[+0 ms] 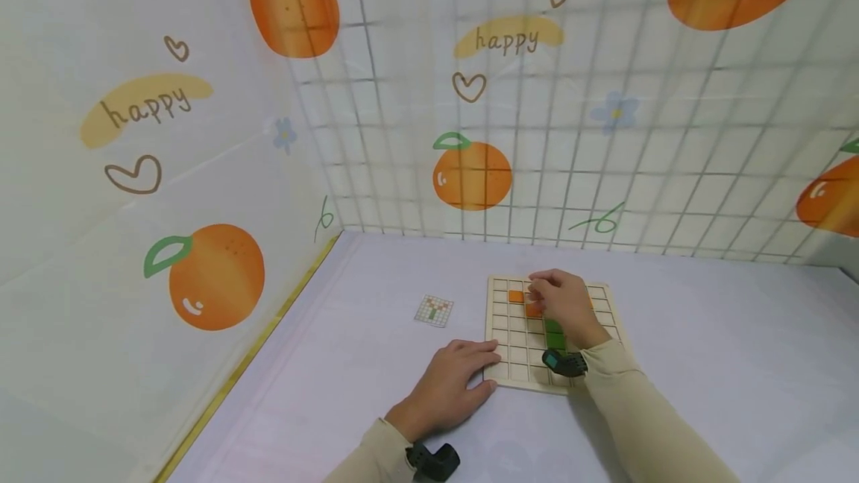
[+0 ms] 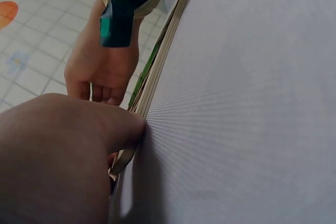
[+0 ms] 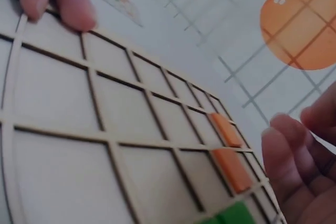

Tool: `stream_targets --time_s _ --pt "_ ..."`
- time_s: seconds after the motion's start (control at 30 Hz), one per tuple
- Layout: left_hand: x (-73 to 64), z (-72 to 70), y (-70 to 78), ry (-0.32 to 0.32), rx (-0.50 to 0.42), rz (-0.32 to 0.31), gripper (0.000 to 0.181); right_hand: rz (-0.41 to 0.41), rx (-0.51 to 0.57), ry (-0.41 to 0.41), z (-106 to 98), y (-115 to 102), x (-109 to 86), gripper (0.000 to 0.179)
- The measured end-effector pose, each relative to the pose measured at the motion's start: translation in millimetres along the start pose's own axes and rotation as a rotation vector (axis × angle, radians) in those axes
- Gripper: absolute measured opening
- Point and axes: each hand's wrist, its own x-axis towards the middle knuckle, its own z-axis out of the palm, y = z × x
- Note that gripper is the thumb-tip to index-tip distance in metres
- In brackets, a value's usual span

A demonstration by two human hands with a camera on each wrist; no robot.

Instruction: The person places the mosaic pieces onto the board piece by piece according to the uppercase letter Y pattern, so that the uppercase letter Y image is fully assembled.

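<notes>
A wooden grid board (image 1: 517,373) lies on the table. Orange square tiles (image 1: 515,297) sit in its far cells, and green tiles (image 1: 555,337) run down its middle. My right hand (image 1: 567,308) is over the far part of the board, fingers bent beside the orange tiles (image 3: 232,169); no piece shows between its fingertips (image 3: 278,129). My left hand (image 1: 450,386) lies at the board's left side, its fingertips (image 3: 76,14) on the rim. The left thumb (image 2: 123,124) touches the board's edge (image 2: 163,56) near the front left corner.
A small pattern card (image 1: 434,311) with a coloured grid lies left of the board. White sheeting with printed oranges (image 1: 472,176) hangs behind and to the left, over a wire grid at the back. A gold strip (image 1: 255,349) borders the table's left side.
</notes>
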Motion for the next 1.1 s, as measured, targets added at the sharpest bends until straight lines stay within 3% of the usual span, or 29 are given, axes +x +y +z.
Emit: stream_targets --time_s 0.33,0.63,1.1 --pt "-1.2 -1.5 -3.4 -0.002 -0.01 -0.015 0.037 -0.055 -0.042 0.021 -36.3 -11.6 -11.8 0.035" --pt "-0.1 -4.3 -5.1 0.014 -0.022 -0.02 0.035 -0.058 -0.126 0.059 -70.8 -3.2 -19.8 0.042" --pt "0.5 -6.5 -5.3 0.046 0.002 0.014 0.03 -0.019 -0.191 0.134 -95.3 8.9 -32.9 0.046"
